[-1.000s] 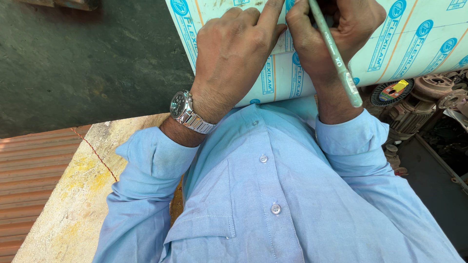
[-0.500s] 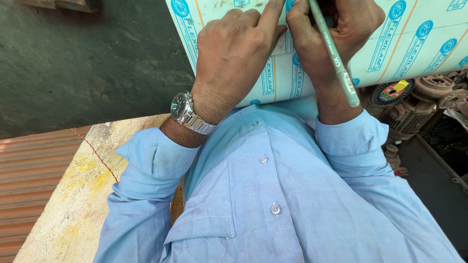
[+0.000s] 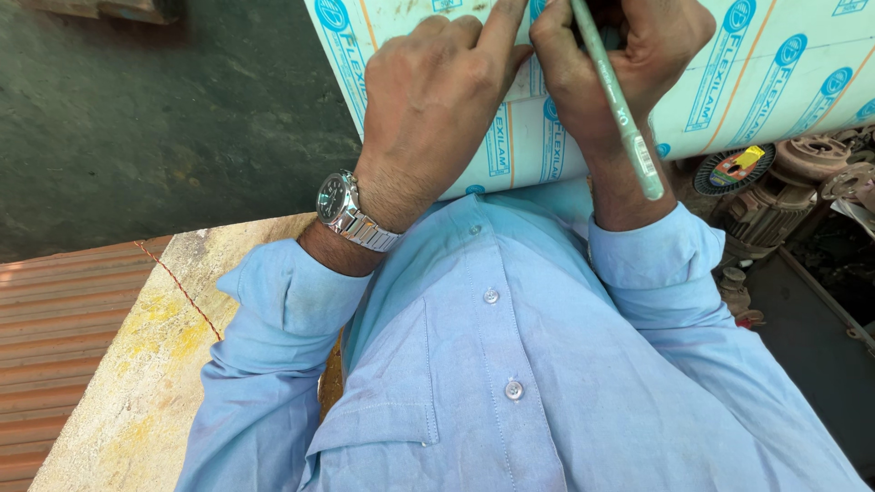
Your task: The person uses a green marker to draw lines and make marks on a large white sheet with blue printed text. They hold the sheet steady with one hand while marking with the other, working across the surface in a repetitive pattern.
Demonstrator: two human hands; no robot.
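- Shirt (image 3: 510,364): light blue, long-sleeved, small pale buttons down front placket.
- Cuffs: pushed up above both wrists.
- Wristwatch (image 3: 339,202): left of shirt collar, dark dial, silver metal link band, on left wrist.

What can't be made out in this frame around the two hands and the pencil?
Head view only:
- Tip of the green pencil: cut off by the top edge, so any mark it makes is unseen.
- Right hand fingertips: partly cut off by the top edge.
- Left hand palm: faces down on the printed sheet, hiding whatever lies beneath.
- Sheet's full extent: runs past the top and right edges.
- Rusty motor parts: small, cluttered, partly behind the sheet.
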